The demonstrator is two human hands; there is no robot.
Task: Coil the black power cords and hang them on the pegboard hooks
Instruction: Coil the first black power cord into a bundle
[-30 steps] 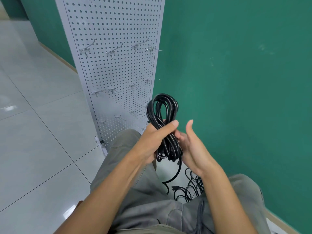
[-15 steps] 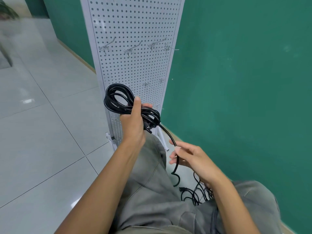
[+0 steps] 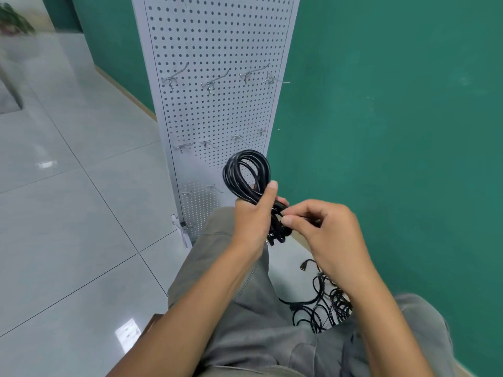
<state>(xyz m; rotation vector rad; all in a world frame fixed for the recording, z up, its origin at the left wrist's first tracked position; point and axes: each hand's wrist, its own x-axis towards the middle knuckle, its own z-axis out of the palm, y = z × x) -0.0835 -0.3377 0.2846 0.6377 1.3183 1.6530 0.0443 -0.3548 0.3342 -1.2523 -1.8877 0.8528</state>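
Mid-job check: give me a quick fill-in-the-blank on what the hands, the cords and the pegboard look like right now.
1. The left hand grips a coiled ____ power cord.
2. The right hand pinches the bundle near its ____ end.
3. Every hook on the pegboard is ____.
4. More loose cords lie on the ____ near the green wall.

Missing words: black; lower; empty; floor

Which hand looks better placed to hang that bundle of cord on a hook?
Probably the left hand: it grips the coiled cord, whose loop faces the pegboard. The right hand only pinches the loose end.
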